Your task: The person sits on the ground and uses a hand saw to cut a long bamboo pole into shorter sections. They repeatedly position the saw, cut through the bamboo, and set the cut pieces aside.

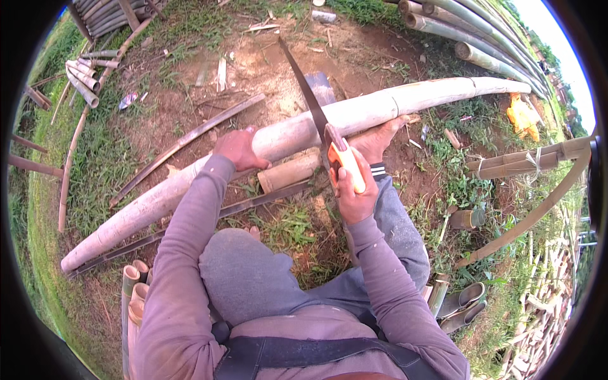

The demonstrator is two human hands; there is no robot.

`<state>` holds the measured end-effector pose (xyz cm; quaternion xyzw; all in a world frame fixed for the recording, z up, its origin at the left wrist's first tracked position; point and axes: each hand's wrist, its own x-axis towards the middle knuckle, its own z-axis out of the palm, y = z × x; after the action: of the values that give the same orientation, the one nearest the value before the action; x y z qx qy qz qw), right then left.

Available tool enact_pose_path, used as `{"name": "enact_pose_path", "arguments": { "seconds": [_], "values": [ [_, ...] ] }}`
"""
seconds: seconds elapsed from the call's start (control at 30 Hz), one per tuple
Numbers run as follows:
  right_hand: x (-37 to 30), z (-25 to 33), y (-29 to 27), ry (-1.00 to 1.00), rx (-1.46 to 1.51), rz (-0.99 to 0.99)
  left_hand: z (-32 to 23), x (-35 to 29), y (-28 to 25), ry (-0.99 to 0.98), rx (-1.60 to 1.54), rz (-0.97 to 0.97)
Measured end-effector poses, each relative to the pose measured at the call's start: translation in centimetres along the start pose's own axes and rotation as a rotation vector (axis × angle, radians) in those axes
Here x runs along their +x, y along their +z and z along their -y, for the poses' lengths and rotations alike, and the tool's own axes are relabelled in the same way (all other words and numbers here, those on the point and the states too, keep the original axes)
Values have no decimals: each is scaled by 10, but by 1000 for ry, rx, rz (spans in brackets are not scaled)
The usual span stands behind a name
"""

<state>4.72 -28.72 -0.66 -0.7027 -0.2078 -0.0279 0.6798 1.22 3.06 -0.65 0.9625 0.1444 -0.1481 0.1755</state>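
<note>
Bamboo pole (373, 107) lies across scene, near left to far right, over short bamboo piece (288, 172). Saw (305, 88) set across pole mid-length. Cut looks under way, unfinished; depth hidden by blade. Pole seems joined; any remaining thickness can't be judged. Left hand (237, 150) clamped over pole, left of blade, thumb on near side, forearm reaching far. Right hand (356, 196) wrapped round saw's orange handle, elbow bent, blade pointing far and slightly left. Bare foot (381, 140) beside pole, right of saw.
</note>
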Motion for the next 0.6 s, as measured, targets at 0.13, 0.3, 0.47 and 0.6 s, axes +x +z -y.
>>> {"name": "enact_pose_path", "arguments": {
  "seconds": [0.13, 0.3, 0.47, 0.6],
  "values": [
    [-18, -22, -14, 34, 116, -5, -24, -15, -9, -29, 19, -9],
    [-43, -37, -25, 134, -69, -1, -14, -17, 9, 6, 32, -82],
    [-45, -33, -29, 218, -29, 171, 13, -35, 29, 233, -132, -489],
    [-97, -15, -25, -164, -467, 103, 18, -98, 24, 252, -626, -401]
  ]
}}
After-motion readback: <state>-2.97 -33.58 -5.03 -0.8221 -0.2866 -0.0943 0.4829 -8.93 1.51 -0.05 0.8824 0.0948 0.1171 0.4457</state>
